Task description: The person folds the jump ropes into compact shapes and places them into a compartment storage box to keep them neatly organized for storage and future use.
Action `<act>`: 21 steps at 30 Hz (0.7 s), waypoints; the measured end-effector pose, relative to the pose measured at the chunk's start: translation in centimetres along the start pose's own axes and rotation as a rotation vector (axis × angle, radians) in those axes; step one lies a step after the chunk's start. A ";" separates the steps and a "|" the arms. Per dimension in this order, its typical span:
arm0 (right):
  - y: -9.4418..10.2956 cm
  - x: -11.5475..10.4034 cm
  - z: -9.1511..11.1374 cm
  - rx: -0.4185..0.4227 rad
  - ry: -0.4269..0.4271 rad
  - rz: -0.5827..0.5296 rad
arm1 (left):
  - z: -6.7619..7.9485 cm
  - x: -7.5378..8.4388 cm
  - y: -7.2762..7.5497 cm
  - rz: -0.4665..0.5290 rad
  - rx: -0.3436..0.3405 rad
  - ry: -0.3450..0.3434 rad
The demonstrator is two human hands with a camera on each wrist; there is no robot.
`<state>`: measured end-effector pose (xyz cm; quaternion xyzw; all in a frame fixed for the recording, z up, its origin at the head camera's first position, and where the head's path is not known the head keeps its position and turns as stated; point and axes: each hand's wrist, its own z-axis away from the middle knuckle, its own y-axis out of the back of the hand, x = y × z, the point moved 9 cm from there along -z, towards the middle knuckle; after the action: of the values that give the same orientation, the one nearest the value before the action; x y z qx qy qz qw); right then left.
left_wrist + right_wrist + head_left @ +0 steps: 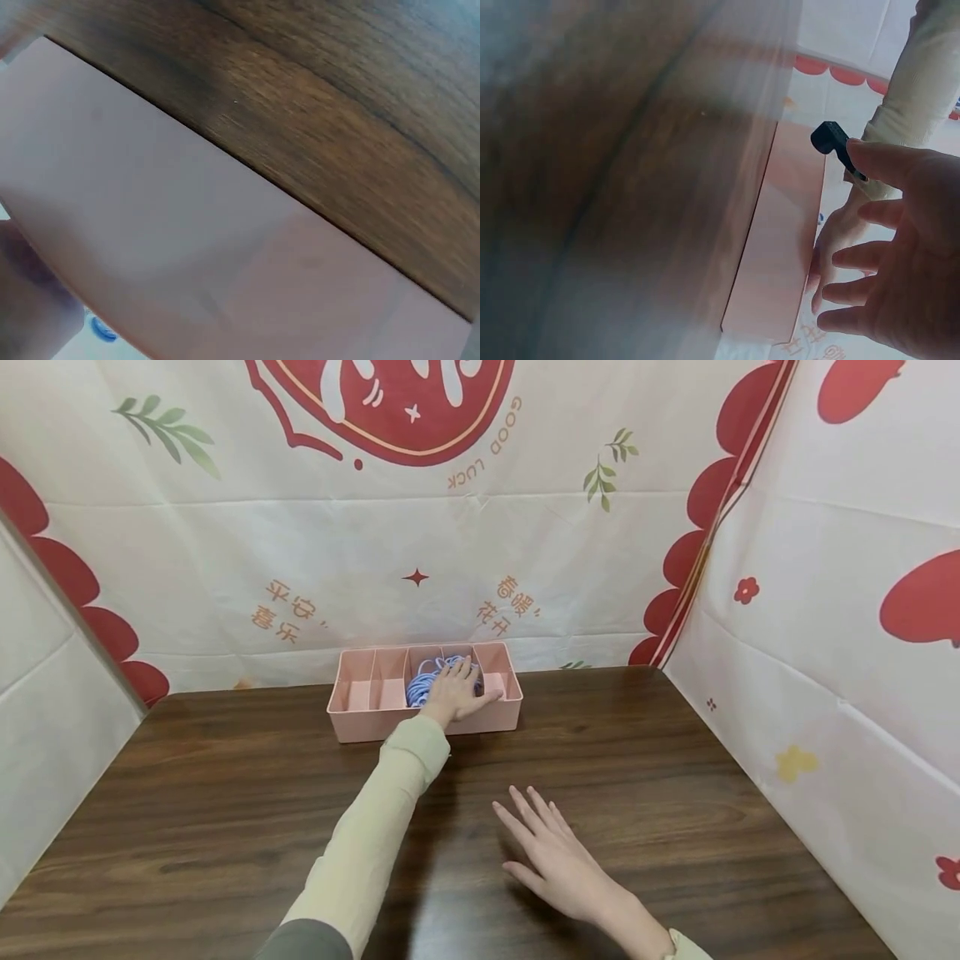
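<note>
A long pink divided box (424, 724) stands at the back of the table. A coiled blue cord (422, 687) lies in its middle compartments. My left hand (453, 690) is over the box on top of the cord, palm down, thumb out to the right; it partly hides the cord. The left wrist view shows mostly the box's pink front wall (165, 187), with a bit of blue cord (103, 330) past the rim. My right hand (558, 864) is held above the table, fingers straight and spread, with nothing in it.
The dark wood table (225, 802) reaches back to a printed white cloth backdrop (420, 535). A cloth side wall (847, 635) borders it on the right. In the right wrist view a small black device (829, 139) sits at the left sleeve's cuff.
</note>
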<state>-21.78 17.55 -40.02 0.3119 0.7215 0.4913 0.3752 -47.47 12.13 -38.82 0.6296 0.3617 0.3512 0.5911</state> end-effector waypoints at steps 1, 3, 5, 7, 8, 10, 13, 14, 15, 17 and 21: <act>0.0 -0.1 -0.1 -0.001 0.004 -0.001 | 0.0 -0.1 -0.1 -0.010 -0.005 0.003; 0.0 -0.1 -0.2 0.001 0.012 -0.001 | 0.1 -0.3 -0.1 -0.025 -0.005 0.003; 0.2 0.0 -0.4 0.007 0.017 -0.001 | 0.4 -0.5 -0.2 -0.051 0.001 -0.001; 0.4 0.1 -0.5 0.013 0.017 0.003 | 0.8 -0.7 -0.1 -0.059 0.018 0.000; 0.5 0.2 -0.6 0.015 0.016 0.007 | 1.0 -0.8 -0.1 -0.071 0.027 0.000; 0.7 0.4 -0.8 0.015 0.016 0.015 | 1.4 -1.0 -0.1 -0.105 0.046 0.006; 0.9 0.7 -1.1 0.008 0.019 0.021 | 2.0 -1.2 0.3 -0.127 0.081 0.012; 1.0 0.8 -1.2 0.005 0.018 0.023 | 2.2 -1.0 0.4 -0.127 0.089 0.010; 1.0 0.9 -1.2 0.005 0.017 0.023 | 2.4 -0.9 0.5 -0.119 0.093 0.011; 1.3 1.0 -1.3 0.013 0.014 0.023 | 2.7 -0.6 0.6 -0.103 0.093 0.007; 1.8 1.6 -1.4 0.042 0.008 0.035 | 3.7 -0.1 0.7 -0.073 0.096 -0.008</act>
<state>-23.68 18.81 -38.37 0.3302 0.7275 0.4839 0.3570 -44.28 10.25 -38.29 0.6451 0.3985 0.3088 0.5741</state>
